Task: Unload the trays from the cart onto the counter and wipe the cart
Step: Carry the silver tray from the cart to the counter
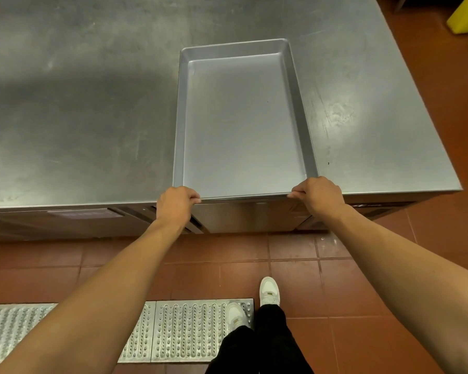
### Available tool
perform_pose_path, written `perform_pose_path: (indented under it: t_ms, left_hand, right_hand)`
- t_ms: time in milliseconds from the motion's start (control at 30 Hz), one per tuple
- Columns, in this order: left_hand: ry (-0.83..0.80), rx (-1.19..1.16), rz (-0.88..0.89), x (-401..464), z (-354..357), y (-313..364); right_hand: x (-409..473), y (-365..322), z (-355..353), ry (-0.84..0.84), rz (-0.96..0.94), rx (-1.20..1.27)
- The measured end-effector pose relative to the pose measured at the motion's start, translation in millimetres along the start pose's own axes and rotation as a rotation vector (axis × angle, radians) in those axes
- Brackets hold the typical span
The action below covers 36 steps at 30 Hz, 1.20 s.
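Observation:
A deep rectangular metal tray (243,117) lies lengthwise on the steel counter (79,117), its near short rim over the counter's front edge. My left hand (176,202) grips the near-left corner of the rim, fingers curled over it. My right hand (319,194) grips the near-right corner the same way. The tray holds nothing. No cart is in view.
The counter's right edge ends near a yellow object (465,14) on the red tiled floor (295,265). A metal drain grate (173,330) runs along the floor at my feet. Cabinet fronts (65,220) sit below the counter.

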<state>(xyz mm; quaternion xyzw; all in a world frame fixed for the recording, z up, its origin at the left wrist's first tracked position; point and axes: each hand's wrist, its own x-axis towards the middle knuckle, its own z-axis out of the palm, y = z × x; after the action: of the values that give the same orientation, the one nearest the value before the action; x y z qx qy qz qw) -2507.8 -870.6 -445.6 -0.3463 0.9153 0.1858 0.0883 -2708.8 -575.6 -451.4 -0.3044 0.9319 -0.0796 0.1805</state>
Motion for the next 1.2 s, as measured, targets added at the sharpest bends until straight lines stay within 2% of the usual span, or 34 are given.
perform_pose_path:
  t_ms: [1200]
  left_hand:
    - [-0.003, 0.010, 0.005, -0.1, 0.7, -3.3]
  right_hand:
    - [-4.6, -5.0, 7.2, -0.001, 0.016, 0.012]
